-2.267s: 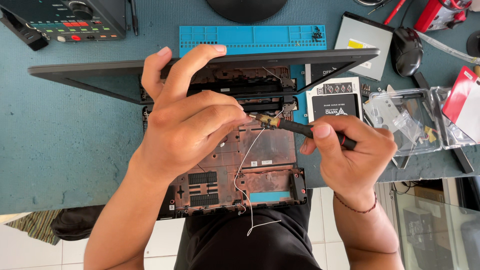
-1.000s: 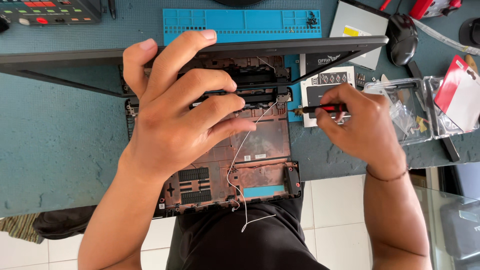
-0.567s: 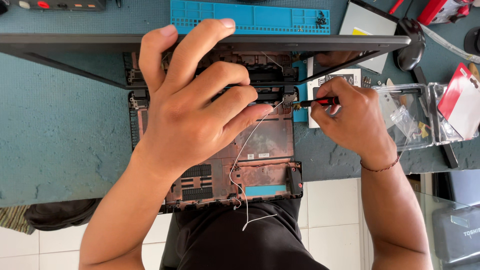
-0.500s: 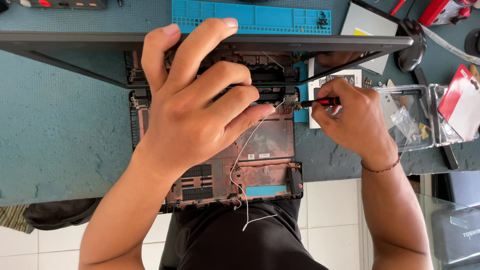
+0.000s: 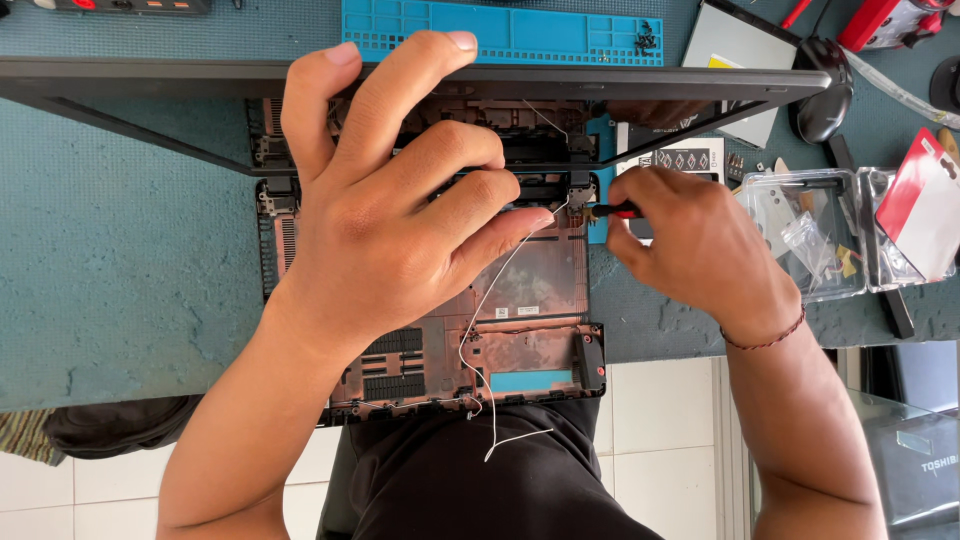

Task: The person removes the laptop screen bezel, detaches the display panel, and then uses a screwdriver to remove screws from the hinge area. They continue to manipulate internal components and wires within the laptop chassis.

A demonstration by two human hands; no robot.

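Observation:
An opened laptop base shell [image 5: 530,285] lies on the teal table, its lid panel [image 5: 180,82] raised at the far side. My left hand [image 5: 390,215] rests spread over the shell, fingers reaching to the hinge area and the lid edge. My right hand [image 5: 700,245] grips a red-and-black screwdriver [image 5: 612,211], whose tip points at the right hinge [image 5: 578,190]. A thin white wire [image 5: 488,330] runs from the hinge down past the shell's near edge.
A blue parts tray [image 5: 520,30] with small screws sits behind the lid. A clear plastic box [image 5: 810,235] with small bags and a red-white card [image 5: 925,205] lie at the right. A black mouse [image 5: 822,90] lies at the far right. The table edge runs near my lap.
My right hand moved the screwdriver from the shell's centre to the right hinge. My left hand shifted up, fingers now over the lid edge. The view drifted slightly.

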